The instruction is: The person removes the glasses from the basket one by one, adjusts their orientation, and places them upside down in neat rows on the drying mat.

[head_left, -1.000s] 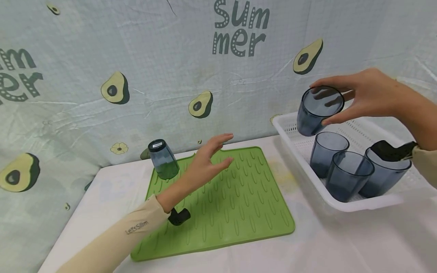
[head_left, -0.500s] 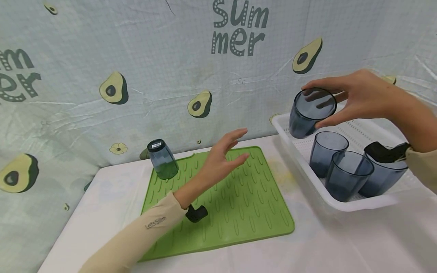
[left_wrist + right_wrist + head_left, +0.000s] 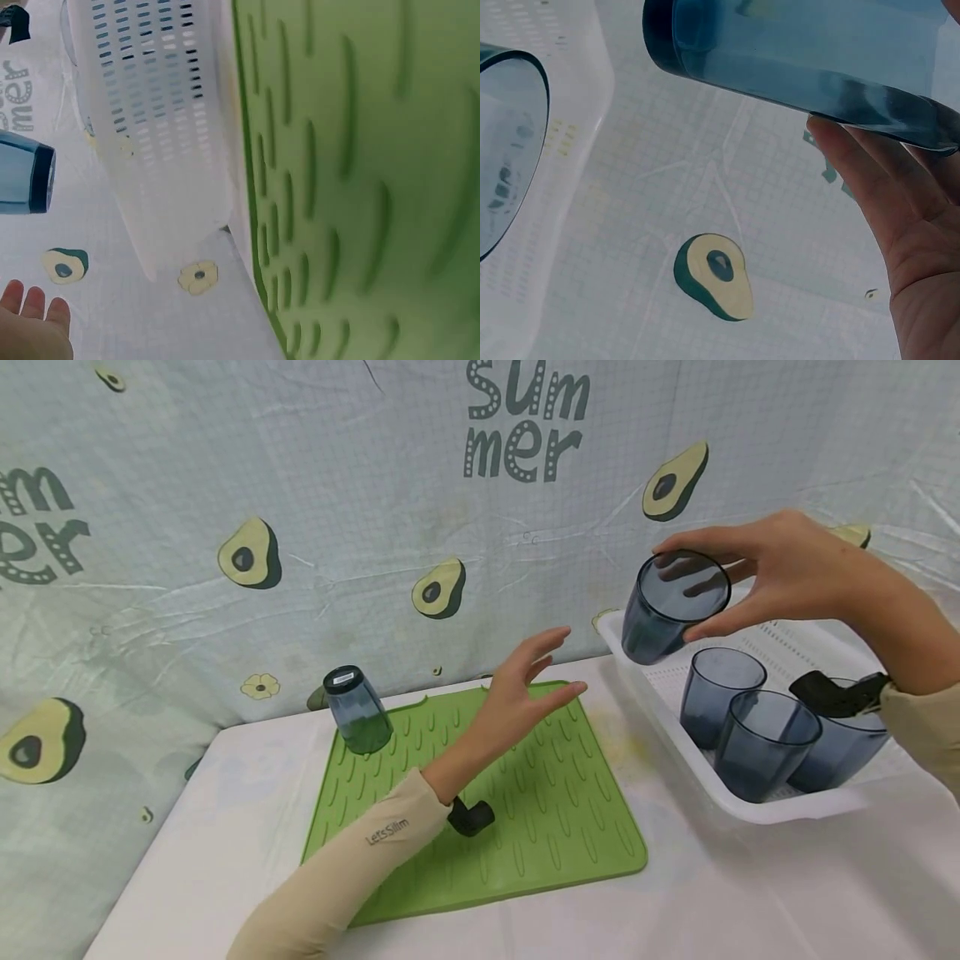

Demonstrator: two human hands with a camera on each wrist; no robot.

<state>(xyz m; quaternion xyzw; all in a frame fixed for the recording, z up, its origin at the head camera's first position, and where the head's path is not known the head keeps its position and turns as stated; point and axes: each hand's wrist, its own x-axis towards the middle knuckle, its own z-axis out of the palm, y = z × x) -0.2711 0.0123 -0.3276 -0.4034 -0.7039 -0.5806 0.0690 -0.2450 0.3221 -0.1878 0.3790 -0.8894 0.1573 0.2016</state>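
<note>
Head view: on the backdrop cloth, grey-green dotted lettering reads "sum" above "mer"; a second inscription, cut by the left edge, shows "m" above "er" clearly. Small dark print on the left sleeve appears to read "LetsSlim". The pale label on the base of the upturned glass bears marks too small to read. Left wrist view: "mer" stands on the same cloth, turned sideways and running upward. Right wrist view: green letter fragments on the cloth, partly hidden, illegible
</note>
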